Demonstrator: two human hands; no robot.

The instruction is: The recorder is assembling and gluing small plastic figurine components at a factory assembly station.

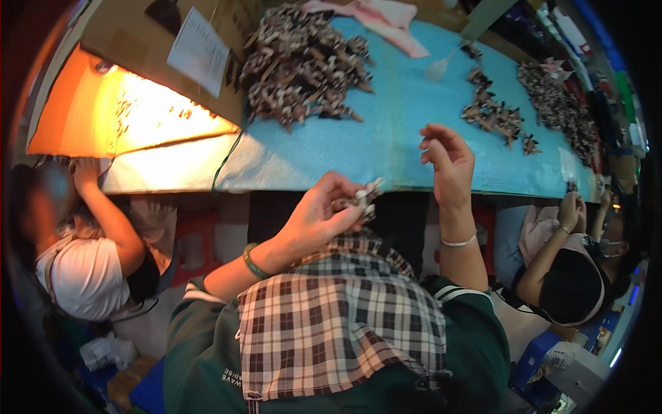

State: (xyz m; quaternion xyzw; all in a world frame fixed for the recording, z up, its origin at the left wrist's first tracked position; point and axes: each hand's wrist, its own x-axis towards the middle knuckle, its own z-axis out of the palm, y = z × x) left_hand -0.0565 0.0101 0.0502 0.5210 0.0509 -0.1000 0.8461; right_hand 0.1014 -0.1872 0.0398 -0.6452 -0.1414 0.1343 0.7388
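My left hand [327,207] pinches a small brown, grey and white figurine [364,200] just off the table's near edge, above my lap. The figurine looks like a little animal, but its exact shape is too small to tell. My right hand [449,162] is raised over the near edge, to the right of the figurine and apart from it. Its fingers are bent with a gap to the thumb, and nothing shows between them. A large heap of similar figurines [303,69] lies on the blue table covering [331,148], beyond my left hand.
At the left a cardboard box [138,34] encloses a brightly lit space with small pieces. Smaller figurine groups [491,114] and another heap [558,103] lie to the right. A pink cloth [389,24] rests at the back. One person [89,269] sits left, another [572,276] right.
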